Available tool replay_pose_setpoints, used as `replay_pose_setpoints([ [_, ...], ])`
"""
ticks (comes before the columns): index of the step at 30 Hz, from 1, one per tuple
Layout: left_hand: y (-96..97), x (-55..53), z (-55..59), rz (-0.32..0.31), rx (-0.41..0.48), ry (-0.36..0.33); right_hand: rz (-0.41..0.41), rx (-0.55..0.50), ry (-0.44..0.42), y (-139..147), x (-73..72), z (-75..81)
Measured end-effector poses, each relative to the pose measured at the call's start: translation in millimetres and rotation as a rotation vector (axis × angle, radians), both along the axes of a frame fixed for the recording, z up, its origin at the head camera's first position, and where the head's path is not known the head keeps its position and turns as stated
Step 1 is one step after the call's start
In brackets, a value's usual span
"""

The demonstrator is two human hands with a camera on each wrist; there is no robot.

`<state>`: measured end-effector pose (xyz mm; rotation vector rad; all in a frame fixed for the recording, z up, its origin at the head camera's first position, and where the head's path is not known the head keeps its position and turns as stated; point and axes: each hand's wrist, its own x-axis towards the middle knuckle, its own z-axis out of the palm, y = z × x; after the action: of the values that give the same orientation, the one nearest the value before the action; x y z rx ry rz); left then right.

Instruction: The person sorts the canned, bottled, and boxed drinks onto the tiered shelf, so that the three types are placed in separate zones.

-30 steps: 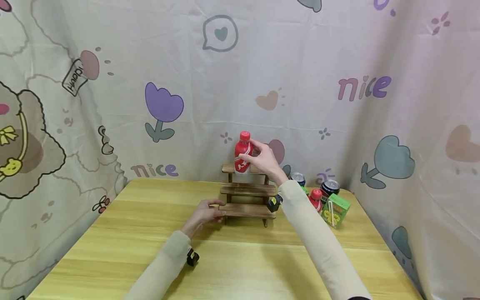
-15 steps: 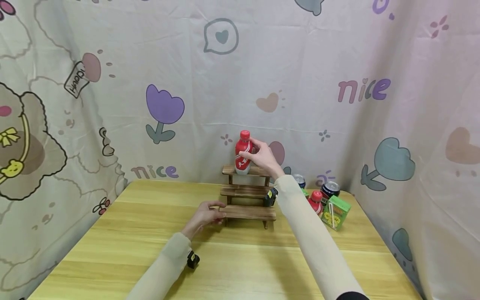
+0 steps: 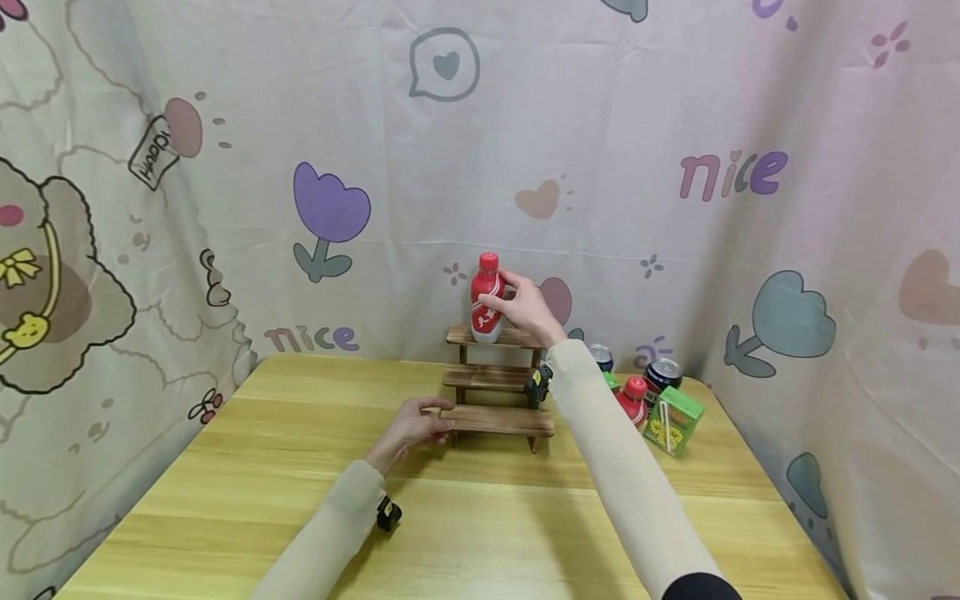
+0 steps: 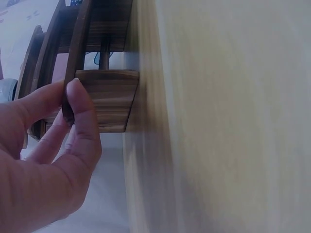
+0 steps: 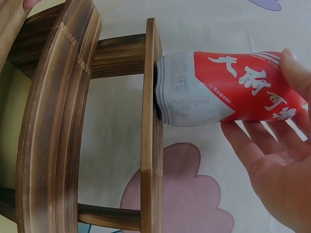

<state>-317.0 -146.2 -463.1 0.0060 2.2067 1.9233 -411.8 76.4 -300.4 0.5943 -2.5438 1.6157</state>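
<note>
A red and white soda bottle [image 3: 487, 310] stands upright at the left part of the top step of a three-tier wooden stand [image 3: 498, 419]. My right hand [image 3: 527, 310] grips the bottle from the right, thumb on the near side. In the right wrist view, the base of the bottle [image 5: 184, 90] meets the top board [image 5: 148, 145], and fingers [image 5: 248, 145] wrap its upper part. Low on the left, my left hand [image 3: 411, 427] pinches the end of the bottom step. The left wrist view has thumb and fingers on either side of that board [image 4: 77, 53].
To the right of the stand, partly behind my right sleeve, are another red-capped bottle [image 3: 633, 402], a green drink carton with a straw [image 3: 672, 422] and dark cans [image 3: 663, 372]. A patterned curtain [image 3: 420, 183] hangs behind the wooden table [image 3: 480, 533].
My right wrist has shifted slightly left and up, with the fingers still on the bottle. Bottle, stand and left hand keep nearly the same places; the head view has tilted a little.
</note>
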Motion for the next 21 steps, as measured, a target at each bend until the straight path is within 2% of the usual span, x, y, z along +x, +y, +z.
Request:
replay_pose_setpoints([
  [7,0.0,-3.2,-1.2,0.000,-0.005,0.005,-0.002,-0.032,0.008,-0.1,-0.9,-2.1],
  [21,-0.5,-2.2,0.7,-0.004,-0.009,0.003,-0.006,-0.024,0.035,-0.2,-1.9,-3.2],
])
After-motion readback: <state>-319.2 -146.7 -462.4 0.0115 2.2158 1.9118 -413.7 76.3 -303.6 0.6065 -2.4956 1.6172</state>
